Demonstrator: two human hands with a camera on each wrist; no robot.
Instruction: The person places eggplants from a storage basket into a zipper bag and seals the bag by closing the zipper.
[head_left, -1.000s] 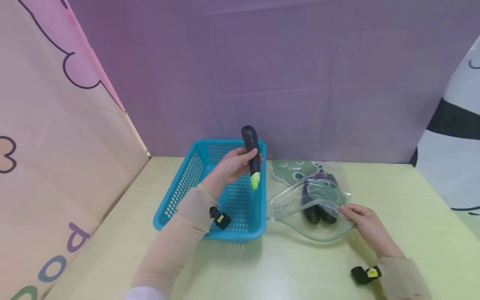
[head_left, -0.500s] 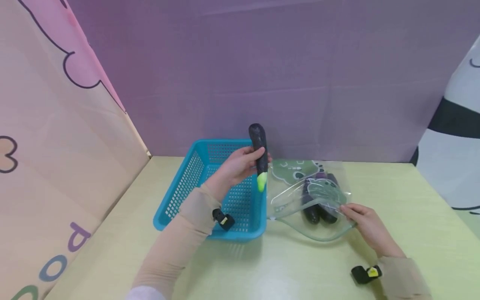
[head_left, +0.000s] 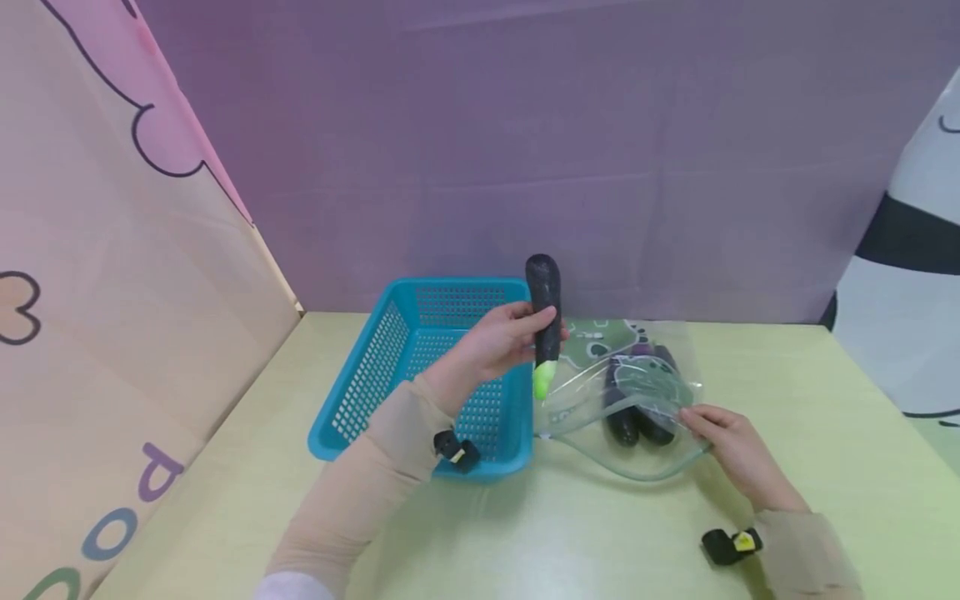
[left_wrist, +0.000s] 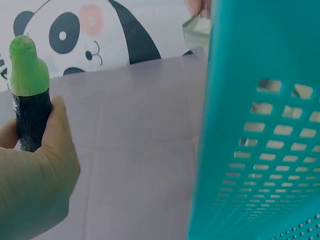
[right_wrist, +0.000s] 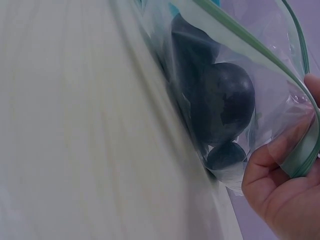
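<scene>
My left hand (head_left: 502,343) grips a dark eggplant (head_left: 545,292) around its middle, its green stem end (left_wrist: 29,70) pointing down toward me. The eggplant is held in the air just past the right rim of the blue basket, over the left part of a clear zip bag (head_left: 581,392). With thumb and fingers my right hand (head_left: 731,446) pinches the bag's green-edged mouth at its right side, and the mouth gapes. Inside the bag lie several eggplants (right_wrist: 225,102), seen end-on in the right wrist view and partly covered by the bag's printed green pattern.
A blue perforated basket (head_left: 360,358) stands on the pale table (head_left: 585,533) to the left of the bag, under my left forearm. Behind the table hangs a purple cloth (head_left: 525,150). A printed panel (head_left: 127,317) stands along the left side.
My left hand has carried the eggplant to the right, from above the basket past its right rim to the bag's left part. The right hand and the bag have stayed in place.
</scene>
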